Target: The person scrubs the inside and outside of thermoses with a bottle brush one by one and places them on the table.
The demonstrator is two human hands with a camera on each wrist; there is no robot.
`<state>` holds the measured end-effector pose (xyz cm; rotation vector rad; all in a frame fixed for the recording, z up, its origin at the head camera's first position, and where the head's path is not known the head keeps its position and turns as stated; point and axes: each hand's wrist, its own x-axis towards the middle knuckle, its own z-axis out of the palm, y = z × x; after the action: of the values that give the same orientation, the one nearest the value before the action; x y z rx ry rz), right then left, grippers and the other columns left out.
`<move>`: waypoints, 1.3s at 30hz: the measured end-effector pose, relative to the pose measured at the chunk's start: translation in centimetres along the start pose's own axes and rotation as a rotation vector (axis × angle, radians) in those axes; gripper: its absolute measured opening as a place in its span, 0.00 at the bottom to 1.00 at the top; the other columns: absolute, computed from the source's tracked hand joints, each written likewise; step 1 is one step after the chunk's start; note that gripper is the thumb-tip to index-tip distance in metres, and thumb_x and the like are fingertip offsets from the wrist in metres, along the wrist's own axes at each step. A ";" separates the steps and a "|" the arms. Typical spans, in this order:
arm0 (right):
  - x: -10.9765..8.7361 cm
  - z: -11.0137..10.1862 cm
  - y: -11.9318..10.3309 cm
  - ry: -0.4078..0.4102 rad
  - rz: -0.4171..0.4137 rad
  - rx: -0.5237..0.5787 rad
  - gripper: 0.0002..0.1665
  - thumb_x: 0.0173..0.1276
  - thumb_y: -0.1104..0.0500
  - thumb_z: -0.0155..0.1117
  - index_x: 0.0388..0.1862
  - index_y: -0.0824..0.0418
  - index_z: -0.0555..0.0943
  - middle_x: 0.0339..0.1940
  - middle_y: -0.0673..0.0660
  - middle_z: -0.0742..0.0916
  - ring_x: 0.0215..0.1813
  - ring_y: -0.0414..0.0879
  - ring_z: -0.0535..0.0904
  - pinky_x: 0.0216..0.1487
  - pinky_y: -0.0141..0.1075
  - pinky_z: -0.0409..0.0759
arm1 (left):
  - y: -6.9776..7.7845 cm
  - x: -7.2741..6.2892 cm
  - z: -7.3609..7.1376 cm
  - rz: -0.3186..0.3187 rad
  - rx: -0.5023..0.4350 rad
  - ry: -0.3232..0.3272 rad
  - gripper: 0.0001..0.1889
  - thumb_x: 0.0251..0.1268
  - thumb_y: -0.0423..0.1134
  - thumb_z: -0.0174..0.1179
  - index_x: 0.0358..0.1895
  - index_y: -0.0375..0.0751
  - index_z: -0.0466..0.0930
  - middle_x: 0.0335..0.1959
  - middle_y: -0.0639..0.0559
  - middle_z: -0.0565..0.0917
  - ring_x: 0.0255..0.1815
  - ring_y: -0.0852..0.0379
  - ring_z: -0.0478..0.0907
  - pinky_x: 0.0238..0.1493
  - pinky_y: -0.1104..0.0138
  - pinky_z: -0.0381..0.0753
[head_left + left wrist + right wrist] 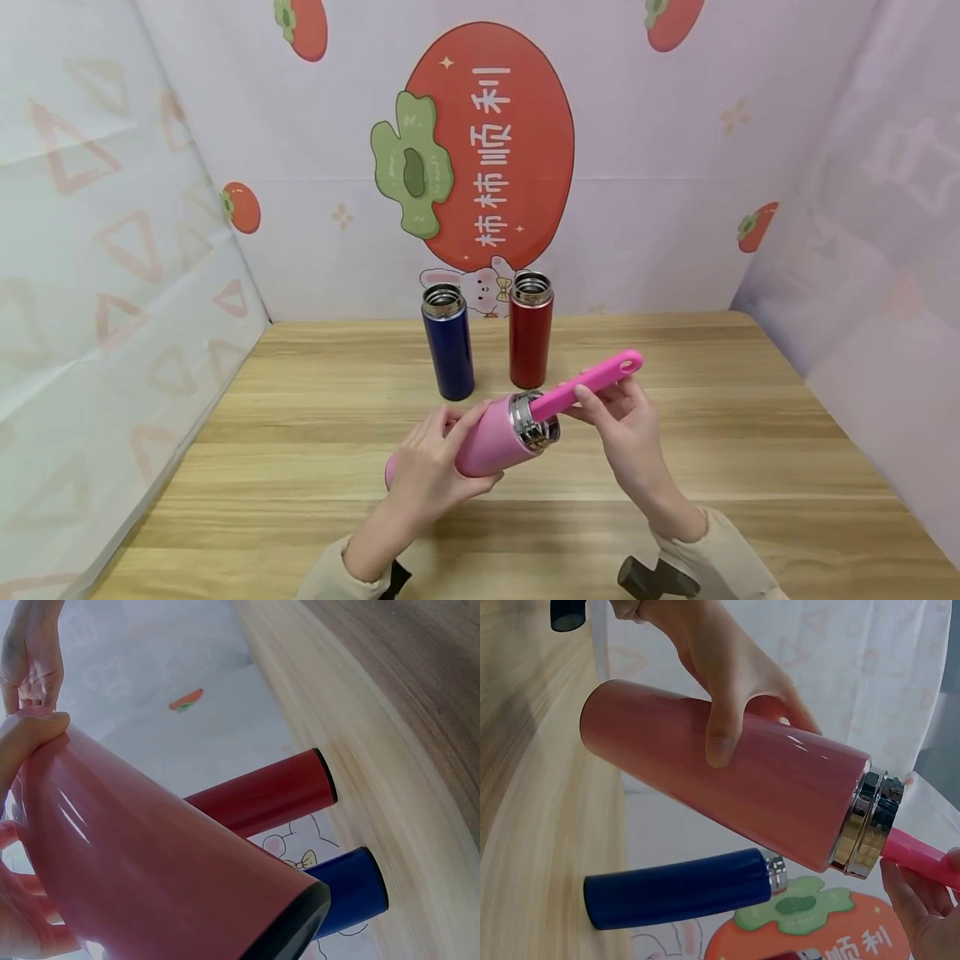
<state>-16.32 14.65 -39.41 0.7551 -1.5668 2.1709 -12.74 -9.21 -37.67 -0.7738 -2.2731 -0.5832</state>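
Nearest you are your two pale sleeves, with a dark fitting by the right one. Your left hand is curled round the body of a pink bottle, thumb on one side and fingers on the other. The bottle lies tilted in front of you, its steel mouth turned up toward your right; whether its base touches the table cannot be told. Your right hand is partly closed, pinching a bright pink handle between thumb and fingers. The handle slants down into the bottle's mouth, where its lower end is hidden; its upper end has a hole through it.

Beyond your hands, a blue bottle stands upright on the wood table, mouth uncovered. A red bottle, also upright and uncovered, stands to its right and slightly farther back. Behind the table hangs a pale cloth printed with a large red fruit.
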 end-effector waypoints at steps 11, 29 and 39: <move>0.4 3.0 -4.2 0.064 0.081 -0.072 0.14 0.62 0.67 0.55 0.45 0.73 0.68 0.37 0.63 0.80 0.39 0.47 0.81 0.37 0.40 0.78 | -0.2 -0.5 0.2 -0.001 -0.012 -0.002 0.41 0.24 0.52 0.73 0.55 0.51 0.71 0.36 0.51 0.71 0.34 0.57 0.72 0.31 0.64 0.74; 0.9 0.5 -4.0 0.123 0.102 -0.025 0.16 0.62 0.68 0.54 0.45 0.76 0.65 0.35 0.64 0.80 0.40 0.54 0.81 0.37 0.45 0.77 | -0.8 -1.2 0.1 -0.004 0.013 -0.019 0.42 0.23 0.52 0.73 0.54 0.50 0.72 0.34 0.52 0.71 0.32 0.59 0.71 0.31 0.65 0.73; 1.3 -0.4 -5.1 0.142 0.055 0.098 0.16 0.61 0.69 0.55 0.45 0.77 0.67 0.35 0.62 0.82 0.39 0.52 0.81 0.38 0.46 0.76 | -1.4 -1.8 0.0 -0.005 0.024 -0.004 0.41 0.22 0.51 0.73 0.53 0.50 0.72 0.32 0.52 0.71 0.29 0.60 0.70 0.29 0.66 0.72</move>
<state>-14.51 16.66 -34.85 0.5785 -1.4361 2.3002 -12.53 -10.87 -39.18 -0.7586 -2.2827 -0.5556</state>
